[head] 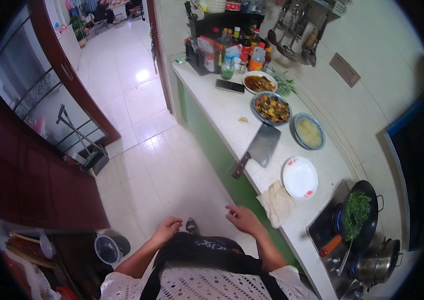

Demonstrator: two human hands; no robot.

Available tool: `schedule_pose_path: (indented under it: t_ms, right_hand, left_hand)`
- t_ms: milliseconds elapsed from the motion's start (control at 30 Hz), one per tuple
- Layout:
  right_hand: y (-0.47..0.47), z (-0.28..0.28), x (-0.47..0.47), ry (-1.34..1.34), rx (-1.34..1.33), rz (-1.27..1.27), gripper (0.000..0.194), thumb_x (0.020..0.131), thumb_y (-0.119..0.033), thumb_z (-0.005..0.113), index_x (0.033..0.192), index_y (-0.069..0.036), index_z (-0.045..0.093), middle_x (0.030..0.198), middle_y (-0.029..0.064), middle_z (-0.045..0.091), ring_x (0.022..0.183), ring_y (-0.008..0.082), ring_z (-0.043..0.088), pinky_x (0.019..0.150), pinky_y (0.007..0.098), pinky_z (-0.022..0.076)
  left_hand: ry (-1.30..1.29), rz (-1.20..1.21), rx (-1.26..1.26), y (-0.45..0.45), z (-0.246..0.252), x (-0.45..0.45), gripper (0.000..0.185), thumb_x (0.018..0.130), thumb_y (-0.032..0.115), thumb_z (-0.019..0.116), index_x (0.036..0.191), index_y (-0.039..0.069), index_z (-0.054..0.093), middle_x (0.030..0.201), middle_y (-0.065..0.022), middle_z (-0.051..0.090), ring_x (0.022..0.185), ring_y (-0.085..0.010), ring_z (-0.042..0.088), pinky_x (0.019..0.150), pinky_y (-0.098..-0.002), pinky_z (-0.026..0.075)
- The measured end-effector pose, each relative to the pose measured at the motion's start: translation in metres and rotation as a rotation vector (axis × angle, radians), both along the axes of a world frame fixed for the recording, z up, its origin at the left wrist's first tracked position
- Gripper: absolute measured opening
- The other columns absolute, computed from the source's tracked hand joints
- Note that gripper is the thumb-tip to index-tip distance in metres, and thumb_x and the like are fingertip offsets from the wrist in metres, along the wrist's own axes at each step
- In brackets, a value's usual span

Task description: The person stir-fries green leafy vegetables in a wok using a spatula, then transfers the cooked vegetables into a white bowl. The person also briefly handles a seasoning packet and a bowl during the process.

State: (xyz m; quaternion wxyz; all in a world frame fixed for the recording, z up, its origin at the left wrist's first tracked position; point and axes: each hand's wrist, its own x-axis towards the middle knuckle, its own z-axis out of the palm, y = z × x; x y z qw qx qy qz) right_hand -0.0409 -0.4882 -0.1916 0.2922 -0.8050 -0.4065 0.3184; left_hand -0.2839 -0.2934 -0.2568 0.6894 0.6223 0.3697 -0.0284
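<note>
My left hand (169, 228) hangs in front of my black apron (200, 249), fingers loosely curled, with nothing visible in it. Over the floor beside the counter, my right hand (242, 218) has its fingers apart and holds nothing. Nearest to it is a folded beige cloth (277, 204) at the counter's edge. A white plate (299, 177) with red flowers sits partly over the cloth. Beyond lies a cleaver (265, 144), its wooden handle jutting past the edge. On a lit gas burner, a black wok (371, 230) holds leafy greens (357, 212) and a metal utensil.
Cooked dishes fill a white bowl (249, 89) and a patterned bowl (272, 108); another bowl (309, 131) holds pale pieces in liquid. A phone (230, 86) lies near the bottles (247, 47). A steel pot (379, 262) stands by the wok. A bin (108, 249) is at left.
</note>
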Motion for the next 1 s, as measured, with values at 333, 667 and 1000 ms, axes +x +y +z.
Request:
schedule_pose_path:
  t_ms: [333,667,1000]
  right_hand:
    - [0.263,0.010,0.207,0.242,0.360,-0.293,0.032,0.081,-0.015,0.062,0.110,-0.004,0.057,0.076,0.0061,0.059,0.067,0.0133,0.058,0.062,0.0285,0.0478]
    - [0.551,0.014,0.437,-0.128,0.446,-0.697,0.041,0.073,-0.032,0.066,0.100,-0.004,0.057,0.089,0.0196,0.063,0.083,0.0377,0.060,0.074,0.0427,0.0469]
    - [0.441,0.068,0.369,-0.373,0.583,-0.670,0.016,0.079,-0.018,0.058,0.078,-0.003,0.054,0.072,0.0184,0.056,0.068,0.0371,0.055,0.060,0.0413,0.0430]
  left_hand:
    - [0.010,0.191,-0.057,0.157,0.023,0.088,0.019,0.090,0.012,0.047,0.105,0.006,0.055,0.096,-0.0037,0.061,0.083,-0.0136,0.058,0.070,-0.0264,0.046]
    - [0.076,0.225,-0.015,0.302,0.041,0.208,0.020,0.088,0.010,0.049,0.107,0.004,0.056,0.097,-0.0062,0.061,0.084,-0.0141,0.058,0.072,-0.0263,0.045]
    - [-0.260,-0.164,0.241,0.398,0.033,0.329,0.042,0.081,0.016,0.063,0.120,0.005,0.048,0.114,-0.0087,0.054,0.100,-0.0206,0.054,0.083,-0.0333,0.044]
